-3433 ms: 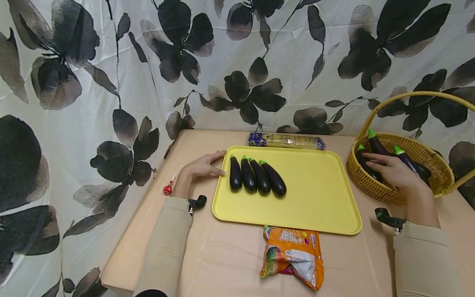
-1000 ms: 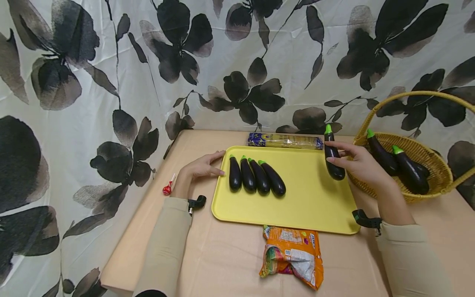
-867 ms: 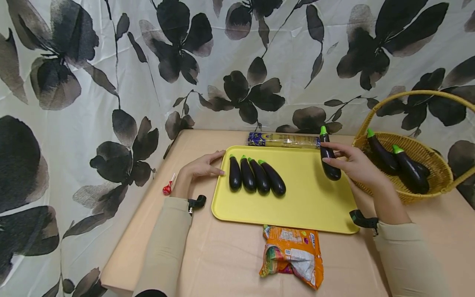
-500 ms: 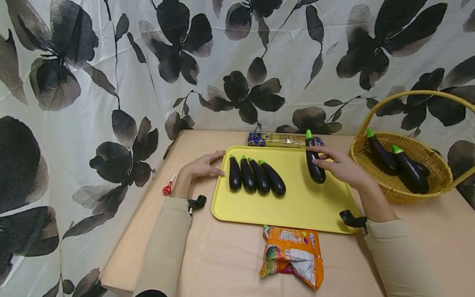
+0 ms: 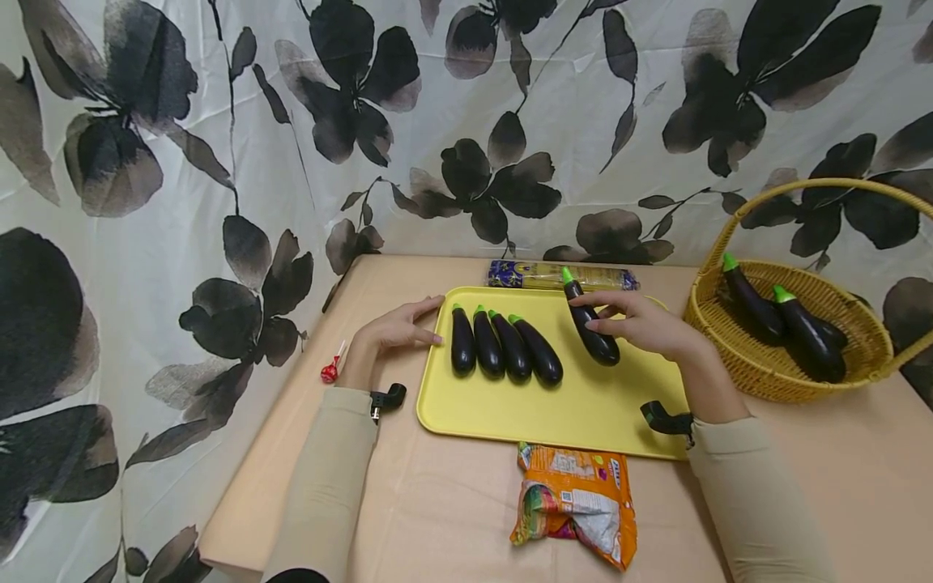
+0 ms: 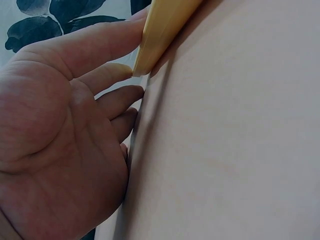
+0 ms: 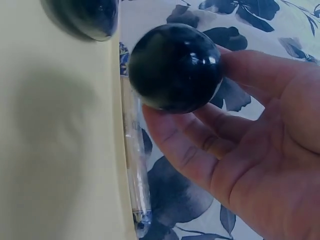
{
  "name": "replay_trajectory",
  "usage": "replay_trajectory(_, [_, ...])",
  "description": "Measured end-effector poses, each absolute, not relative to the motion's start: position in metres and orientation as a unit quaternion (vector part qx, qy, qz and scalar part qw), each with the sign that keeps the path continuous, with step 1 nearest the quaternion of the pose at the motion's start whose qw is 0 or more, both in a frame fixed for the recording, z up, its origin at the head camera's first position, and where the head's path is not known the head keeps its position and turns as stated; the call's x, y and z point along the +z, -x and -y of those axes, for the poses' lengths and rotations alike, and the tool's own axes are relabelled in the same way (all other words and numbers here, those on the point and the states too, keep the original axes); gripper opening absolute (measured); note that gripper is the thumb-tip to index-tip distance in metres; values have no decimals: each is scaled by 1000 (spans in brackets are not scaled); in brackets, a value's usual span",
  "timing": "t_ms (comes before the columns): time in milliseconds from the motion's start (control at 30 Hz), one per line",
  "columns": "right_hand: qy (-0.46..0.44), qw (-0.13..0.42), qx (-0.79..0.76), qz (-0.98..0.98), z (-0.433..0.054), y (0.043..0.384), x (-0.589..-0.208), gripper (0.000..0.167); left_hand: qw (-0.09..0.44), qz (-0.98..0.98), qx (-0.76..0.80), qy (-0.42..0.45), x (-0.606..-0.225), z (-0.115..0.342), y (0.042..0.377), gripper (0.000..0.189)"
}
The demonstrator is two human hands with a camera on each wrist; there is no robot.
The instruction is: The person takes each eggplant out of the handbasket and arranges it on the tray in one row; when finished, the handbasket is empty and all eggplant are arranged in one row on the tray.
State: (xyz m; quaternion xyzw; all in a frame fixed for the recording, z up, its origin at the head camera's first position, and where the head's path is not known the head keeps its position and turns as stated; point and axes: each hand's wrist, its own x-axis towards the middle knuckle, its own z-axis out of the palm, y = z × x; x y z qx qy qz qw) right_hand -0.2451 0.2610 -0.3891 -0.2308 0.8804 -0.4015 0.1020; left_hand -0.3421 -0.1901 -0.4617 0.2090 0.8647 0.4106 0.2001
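The right hand (image 5: 641, 324) holds one shiny dark eggplant (image 5: 583, 316). Its grip pinches the eggplant between the thumb and the fingers. The eggplant is up over the yellow tray (image 5: 466, 409), at 1 o'clock from the tray's middle, and its green tip points to 11 o'clock. In the right wrist view, we see its round end, and a dark shadow is on the tray.

The left hand (image 5: 394, 330) is near 9 o'clock and touches the tray's edge. Its grip is spread, with the fingers loose and long.

Four eggplants (image 5: 489, 344) lie close together in a row on the tray, at 10 o'clock from its middle. At 3 o'clock, past the tray, a woven basket (image 5: 743, 368) has more eggplants (image 5: 805, 336) in it.

A long blue and clear packet (image 5: 543, 275) lies at 12 o'clock, just past the tray. An orange bag (image 5: 576, 502) is at 6 o'clock, and a red lollipop (image 5: 330, 372) is at 9 o'clock. All this is on a light surface (image 5: 423, 502).
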Motion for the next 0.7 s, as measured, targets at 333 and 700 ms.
replay_trajectory(333, [232,121,-376,-889,-249,245,-406,46,197,-865,409,-216,-462,191,342,101])
replay_trajectory(700, [232,128,-357,-896,-239,249,-422,46,199,-861,417,-212,-462,191,342,100])
